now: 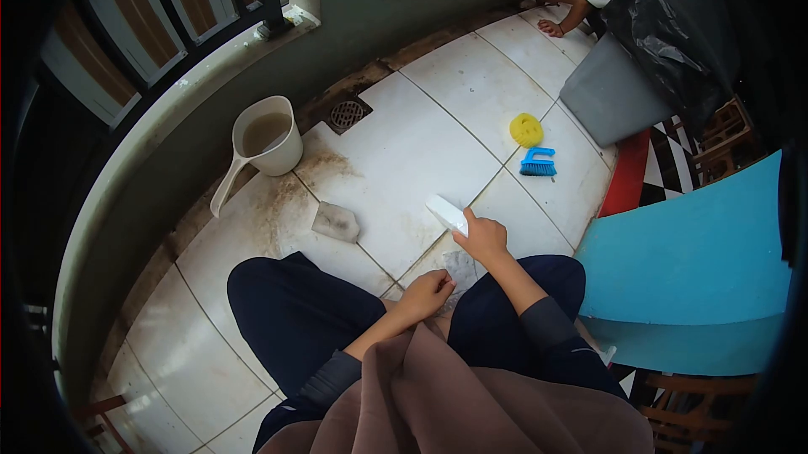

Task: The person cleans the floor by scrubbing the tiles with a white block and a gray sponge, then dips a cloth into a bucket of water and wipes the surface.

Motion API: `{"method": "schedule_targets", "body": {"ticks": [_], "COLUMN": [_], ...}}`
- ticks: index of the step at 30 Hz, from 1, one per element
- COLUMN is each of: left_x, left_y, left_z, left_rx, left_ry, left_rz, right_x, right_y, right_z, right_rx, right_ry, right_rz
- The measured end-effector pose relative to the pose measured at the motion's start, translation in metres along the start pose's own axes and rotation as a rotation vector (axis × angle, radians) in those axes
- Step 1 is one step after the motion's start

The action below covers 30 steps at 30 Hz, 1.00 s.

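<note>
Between the knees, my left hand has its fingers closed beside a pale, crumpled-looking piece; whatever it grips is too small to make out. My right hand is wrapped round the near end of a white, flat-sided object held over the tiles. A grey-white stone-like block lies on the floor to the left, next to a brown stain. Farther off to the right, a blue brush rests bristles down, just in front of a round yellow sponge.
A white dipper of murky water stands by the low wall, near a floor drain. A grey bin with a black bag is at upper right, beside another person's hand. A blue surface fills the right side.
</note>
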<state>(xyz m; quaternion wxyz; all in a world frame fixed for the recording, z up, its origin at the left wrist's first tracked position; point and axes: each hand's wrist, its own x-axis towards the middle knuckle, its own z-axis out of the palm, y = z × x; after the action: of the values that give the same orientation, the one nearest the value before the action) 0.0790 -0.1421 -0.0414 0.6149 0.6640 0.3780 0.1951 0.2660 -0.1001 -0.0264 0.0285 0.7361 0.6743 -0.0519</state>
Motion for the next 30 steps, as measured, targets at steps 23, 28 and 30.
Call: {"method": "schedule_targets", "body": {"ticks": [23,28,30], "left_x": [0.009,0.005,0.007], "left_y": [0.006,0.006,0.009], "left_z": [-0.004,-0.008,-0.007], "left_rx": [-0.016,0.013,0.005], "left_ry": [0.003,-0.014,-0.020], "left_rz": [-0.031,-0.075,-0.073], "right_x": [-0.004,0.019,0.004], "right_y": [0.052,0.071,0.062], "right_z": [-0.006,-0.004,-0.002], "right_rx": [0.006,-0.032,-0.017], "right_ry": [-0.012,0.104,0.051], "right_rz": [-0.027,0.134,-0.011]}}
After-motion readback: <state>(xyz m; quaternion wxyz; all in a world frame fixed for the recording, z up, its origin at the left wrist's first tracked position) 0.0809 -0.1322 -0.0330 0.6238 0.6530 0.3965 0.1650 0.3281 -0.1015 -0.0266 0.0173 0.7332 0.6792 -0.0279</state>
